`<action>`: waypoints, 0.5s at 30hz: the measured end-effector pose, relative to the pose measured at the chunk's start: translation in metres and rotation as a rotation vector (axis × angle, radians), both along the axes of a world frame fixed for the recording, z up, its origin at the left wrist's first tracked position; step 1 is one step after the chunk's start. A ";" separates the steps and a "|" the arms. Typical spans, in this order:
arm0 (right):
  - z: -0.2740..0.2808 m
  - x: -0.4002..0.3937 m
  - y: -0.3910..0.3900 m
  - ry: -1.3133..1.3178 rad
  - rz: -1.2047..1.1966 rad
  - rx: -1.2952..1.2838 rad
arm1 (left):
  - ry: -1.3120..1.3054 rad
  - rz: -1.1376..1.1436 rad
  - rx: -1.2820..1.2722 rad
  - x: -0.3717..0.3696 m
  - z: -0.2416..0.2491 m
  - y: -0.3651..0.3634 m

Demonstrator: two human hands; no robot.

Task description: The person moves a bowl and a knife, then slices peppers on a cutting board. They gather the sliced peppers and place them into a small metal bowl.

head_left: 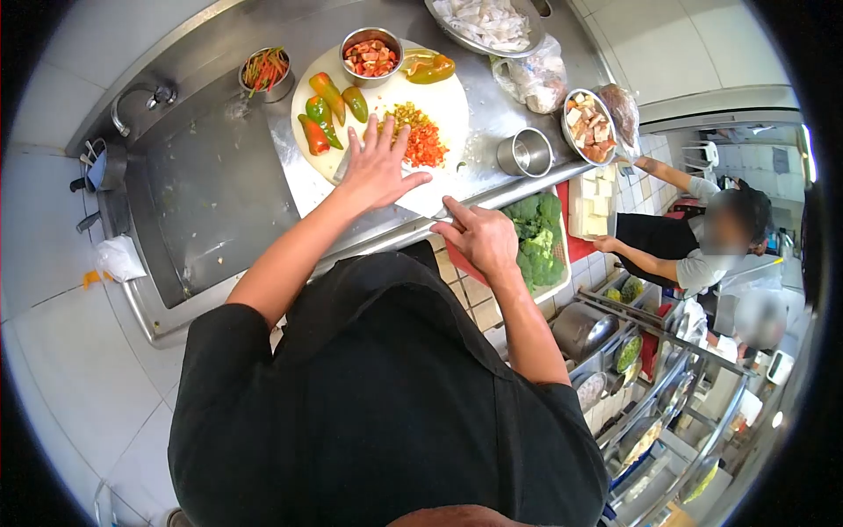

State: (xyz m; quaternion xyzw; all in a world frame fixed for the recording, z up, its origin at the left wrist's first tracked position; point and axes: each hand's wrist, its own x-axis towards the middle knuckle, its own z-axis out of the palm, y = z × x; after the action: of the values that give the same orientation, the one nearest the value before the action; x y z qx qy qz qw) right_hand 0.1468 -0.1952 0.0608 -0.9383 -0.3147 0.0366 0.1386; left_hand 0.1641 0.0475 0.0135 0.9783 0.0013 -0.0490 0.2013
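My left hand (pixel 379 167) lies with fingers spread over the near part of a round white cutting board (pixel 452 110), by the blade of a knife (pixel 423 200). My right hand (pixel 481 235) is closed around the knife's handle near the counter's front edge. Chopped red pepper (pixel 424 143) and chopped green pieces (pixel 408 114) lie just beyond the blade. Whole peppers (pixel 326 95) rest on the board's left side, and a yellow-green pepper (pixel 430 69) at its far right. A metal bowl of cut red pieces (pixel 371 58) stands at the board's far edge.
Left is a sink (pixel 219 193) with a faucet (pixel 140 101). A cup of pepper strips (pixel 265 70), an empty metal cup (pixel 525 153) and a bowl of cubes (pixel 589 127) flank the board. Broccoli (pixel 536 237) sits below right. A co-worker (pixel 694 233) holds a tray (pixel 594 202).
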 end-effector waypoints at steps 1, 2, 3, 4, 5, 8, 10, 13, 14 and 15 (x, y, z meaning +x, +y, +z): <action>0.000 0.001 -0.005 0.003 -0.002 -0.008 | 0.093 -0.026 0.014 0.015 -0.004 -0.003; 0.000 0.001 -0.013 0.009 0.000 -0.015 | 0.190 -0.047 0.027 0.028 -0.010 -0.003; 0.000 0.001 -0.021 0.016 0.007 -0.022 | 0.108 0.009 0.012 0.039 -0.018 -0.001; 0.001 0.000 -0.027 0.071 -0.037 0.019 | 0.010 0.016 -0.087 0.053 -0.027 0.011; 0.003 -0.003 -0.033 0.127 -0.079 0.060 | -0.089 0.023 -0.183 0.063 -0.037 0.032; 0.010 -0.003 -0.046 0.430 -0.267 0.117 | -0.060 0.173 -0.332 0.058 -0.016 0.077; -0.002 -0.002 -0.056 0.614 -0.371 0.222 | 0.019 0.234 -0.309 0.050 -0.015 0.084; -0.010 0.002 -0.054 0.783 -0.409 0.390 | -0.090 0.202 -0.163 0.032 -0.071 0.069; -0.010 0.005 -0.051 0.861 -0.441 0.409 | -0.155 0.217 -0.175 0.030 -0.080 0.065; -0.008 0.006 -0.048 0.877 -0.436 0.438 | -0.219 0.229 -0.187 0.028 -0.083 0.061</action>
State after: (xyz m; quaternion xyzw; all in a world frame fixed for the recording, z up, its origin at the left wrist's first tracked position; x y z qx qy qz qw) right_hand 0.1532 -0.2428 0.0524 -0.8275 -0.0253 0.3292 0.4541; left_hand 0.1922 0.1086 -0.0697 0.9482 0.0864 0.0812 0.2946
